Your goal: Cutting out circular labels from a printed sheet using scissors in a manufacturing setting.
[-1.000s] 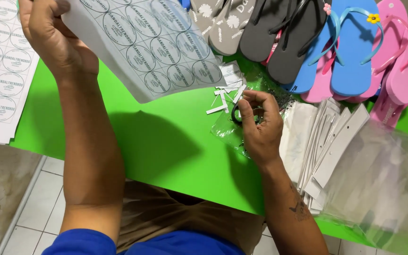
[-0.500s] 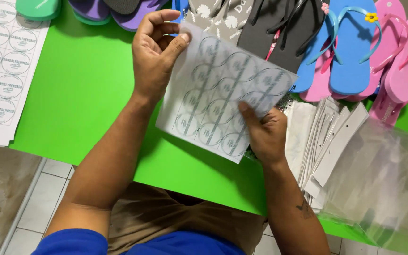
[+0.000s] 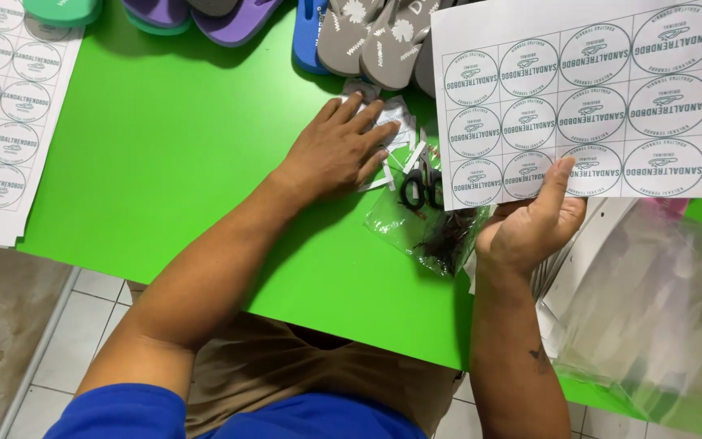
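- Right hand [image 3: 530,232] pinches the sticker sheet [image 3: 578,97] at its lower edge: thumb pressed on the printed face, the other fingers behind it, out of sight. Grip is closed on the sheet.
- Sheet stands up and away from that grip, face toward the camera, rows of round grey-printed labels on white backing. It covers part of the sandals behind it.
- Left hand [image 3: 339,150] lies flat, palm down, fingers spread and apart, holding nothing. Fingertips rest on a small crumpled clear packet [image 3: 387,114] and loose white paper strips [image 3: 383,180].
- Black scissors [image 3: 416,187] lie just beside the left fingertips, between the two hands, below the sheet's lower left corner.
- Clear bag with dark small parts [image 3: 440,236] sits just left of the right wrist, partly under the scissors.
- Pile of clear plastic bags [image 3: 660,317] lies right of and below the right hand; white cards [image 3: 595,244] near it, part hidden.
- Beyond the left hand: grey sandals [image 3: 375,36], blue one [image 3: 310,28], purple pair [image 3: 197,16], green one [image 3: 62,10], in a row along the far edge.
- Second sticker sheet [image 3: 10,106] lies flat, well apart to the left of the left hand.
- All on a green table [image 3: 164,162].
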